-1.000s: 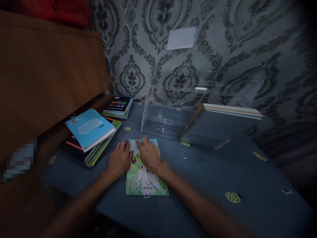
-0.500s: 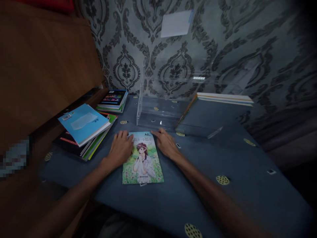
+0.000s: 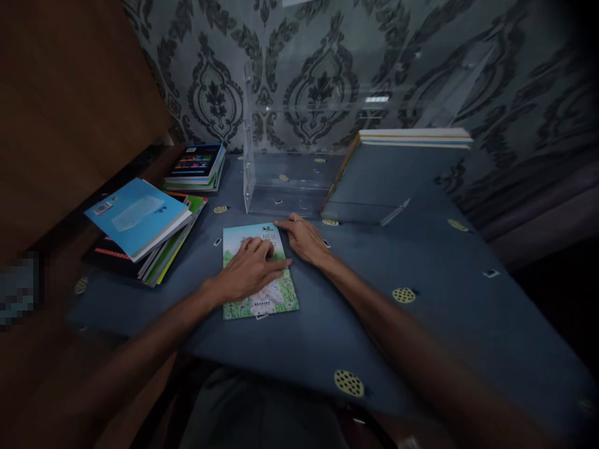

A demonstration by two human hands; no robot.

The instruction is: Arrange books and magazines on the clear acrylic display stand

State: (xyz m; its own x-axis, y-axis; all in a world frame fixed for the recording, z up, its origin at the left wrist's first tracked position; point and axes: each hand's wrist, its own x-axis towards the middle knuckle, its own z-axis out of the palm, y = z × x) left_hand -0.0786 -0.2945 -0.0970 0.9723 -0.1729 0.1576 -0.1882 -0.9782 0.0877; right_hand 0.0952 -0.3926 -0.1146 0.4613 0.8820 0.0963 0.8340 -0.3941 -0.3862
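Note:
A thin book (image 3: 262, 302) with a green meadow cover lies flat on the blue tablecloth in front of me. My left hand (image 3: 253, 265) is over the middle of its cover, fingers loosely bent and thumb stretched to the right edge; it hides most of the drawn figure. At the book's upper right corner, my right hand (image 3: 304, 237) touches the edge with an extended finger, its other fingers partly bent. Neither hand grips the book.
Behind the book stands a clear acrylic rack (image 3: 248, 168), with several upright books (image 3: 397, 171) on its right side. At the left is a stack topped by a light blue book (image 3: 138, 215). A smaller stack (image 3: 194, 165) sits farther back, beside a brown wooden panel (image 3: 70, 112).
My left hand has slid from the book's left edge to the right, across the cover. My right hand keeps to the upper right corner. The view has tilted down.

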